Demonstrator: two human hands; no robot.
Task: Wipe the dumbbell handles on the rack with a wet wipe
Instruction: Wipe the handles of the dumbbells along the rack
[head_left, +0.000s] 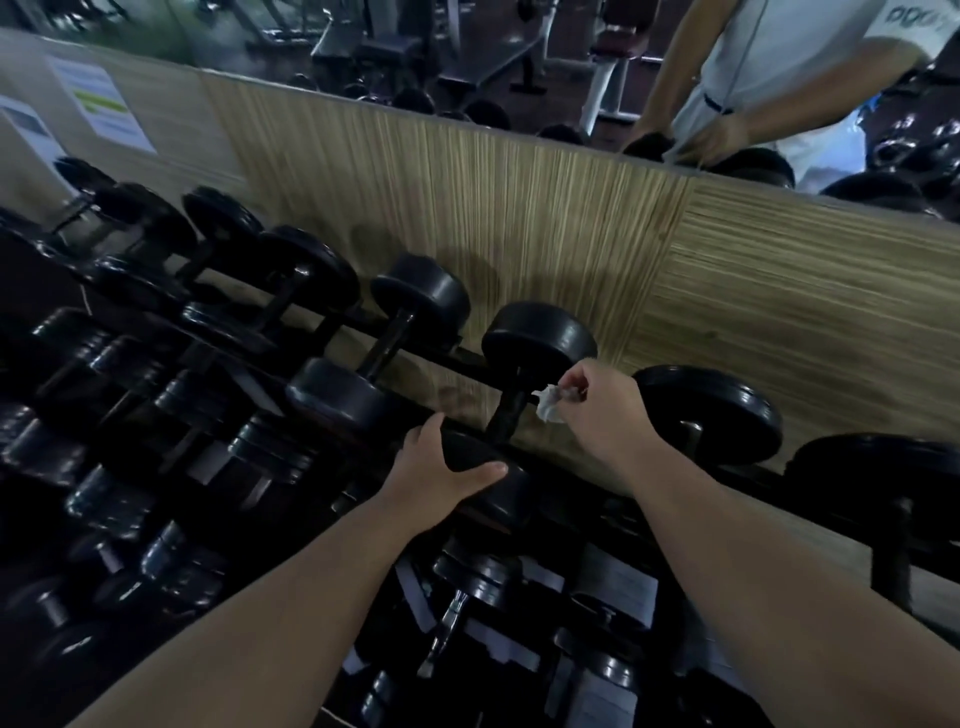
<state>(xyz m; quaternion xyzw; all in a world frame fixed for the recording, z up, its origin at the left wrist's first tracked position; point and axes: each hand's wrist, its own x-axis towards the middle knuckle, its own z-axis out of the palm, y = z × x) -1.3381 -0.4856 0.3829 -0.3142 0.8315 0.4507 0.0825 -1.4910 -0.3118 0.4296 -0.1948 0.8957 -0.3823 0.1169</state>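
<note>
The left hand (447, 467) grips the dumbbell (540, 343) by its near head, on the rack (467, 357). The right hand (602, 410) pinches the wipe (548, 408) just right of the handle (506, 415), which runs straight away from the person. The right hand is closer!

We see a crumpled white wet wipe (546, 406), pinched in our right hand (602, 410), just beside the black handle (506, 417) of a dumbbell (540, 343) on the rack (469, 358).

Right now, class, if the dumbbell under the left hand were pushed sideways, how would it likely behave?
The dumbbell probably feels heavy for its size: its heads look thick and solid. Round heads could let it roll, though the rack rail likely cradles it and the left hand gripping the near head steadies it.
</note>
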